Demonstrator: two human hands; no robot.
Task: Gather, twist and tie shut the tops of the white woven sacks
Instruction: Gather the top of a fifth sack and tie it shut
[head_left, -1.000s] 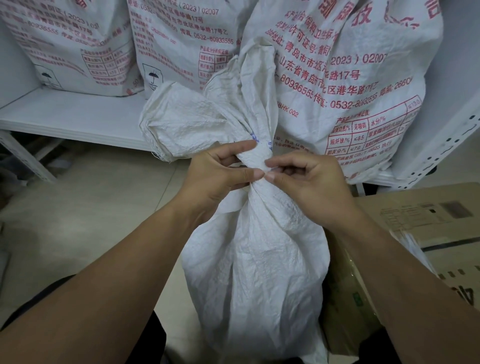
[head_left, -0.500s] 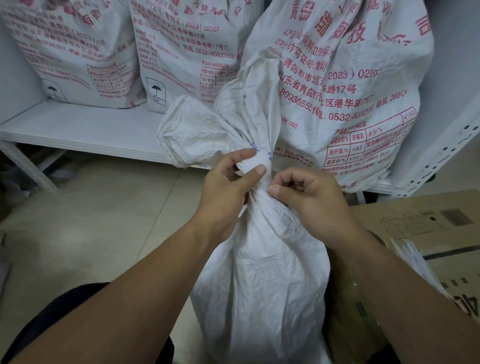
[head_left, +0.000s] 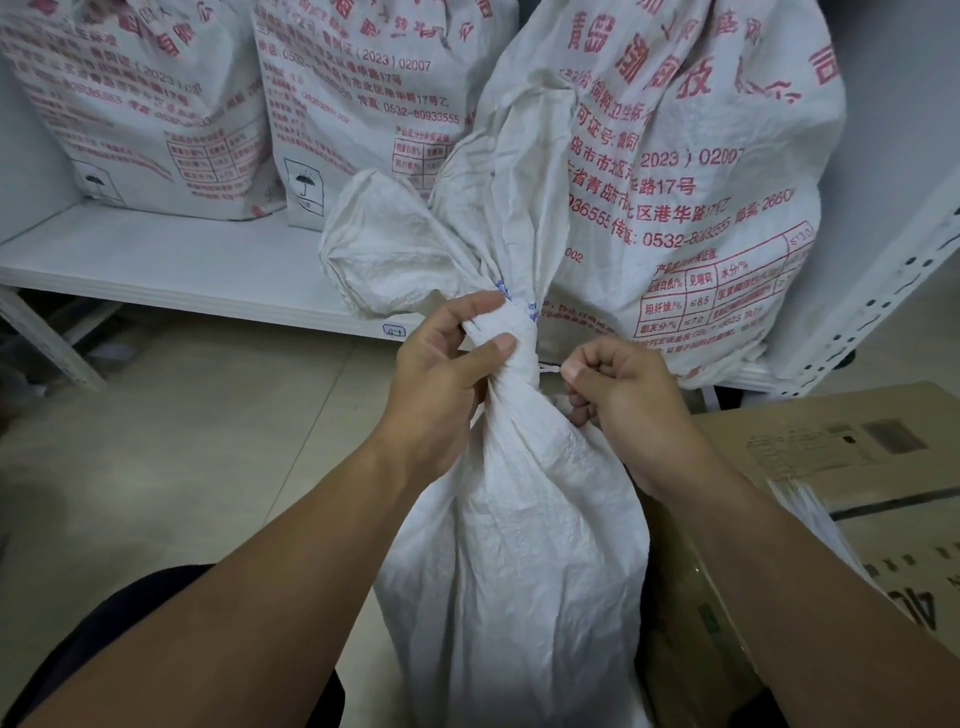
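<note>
Shelf board: white, low, at left. It carries two upright sacks printed in red, the far-left printed sack and the middle printed sack, side by side.

Floor: beige tile, below the board.

Left hand: fingers and thumb curled round the twisted neck of the plain white sack, gripping just under its flared top.

Plain white sack: stands at centre between the person's forearms. The body is full and the loose top fans up and leftward above the grip.

Thin white tie: runs from the neck's right side to the right hand.

Right hand: fingers curled, thumb and forefinger pinching the tie's end, just beside the neck.

Large printed sack: upright behind the plain one.

Cardboard box: brown, just beside the plain sack, under the right forearm.

Perforated upright: white, far right.
</note>
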